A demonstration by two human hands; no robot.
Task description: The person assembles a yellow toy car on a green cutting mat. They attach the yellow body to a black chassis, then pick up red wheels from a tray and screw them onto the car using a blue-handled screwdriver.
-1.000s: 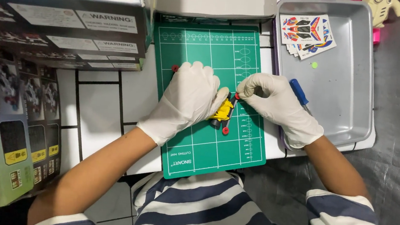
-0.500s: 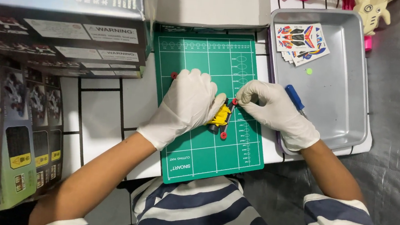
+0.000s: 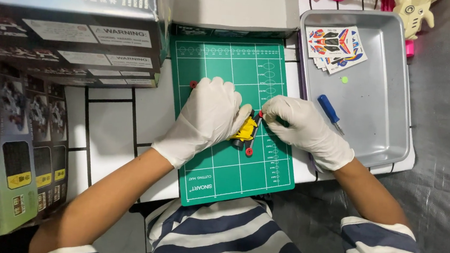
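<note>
- Striped shirt [image 3: 215, 239] fills the near edge of my view, with both bare forearms reaching forward from it
- My left hand [image 3: 207, 117], in a white glove, lies on the green cutting mat [image 3: 225, 67]; its fingers are curled down over the left side of a small yellow toy car [image 3: 245, 129], pinning it to the mat
- My right hand [image 3: 303, 130], gloved too, has its fingertips pinched shut at the car's far right corner, beside a red wheel [image 3: 260, 114]; I cannot tell what, if anything, sits between them
- The toy car rests near the middle of the mat, between my two hands and touched by both, with another red wheel [image 3: 249, 152] showing at its near side
- One more small red piece [image 3: 193, 84] lies on the mat just past my left hand
- To the right, a grey metal tray [image 3: 396, 87] sits beside the mat, on the white tiled table [image 3: 105, 127]
- Inside the tray, a blue-handled screwdriver [image 3: 329, 111] lies near my right hand
- Farther back in the tray are sticker sheets [image 3: 336, 46] and a tiny green dot [image 3: 344, 79]
- To the left stand dark printed boxes [image 3: 64, 36], stacked, and a plain grey box [image 3: 230, 7] lies beyond the mat's far edge
- Pink and cream toy parts [image 3: 411, 12] sit past the tray
</note>
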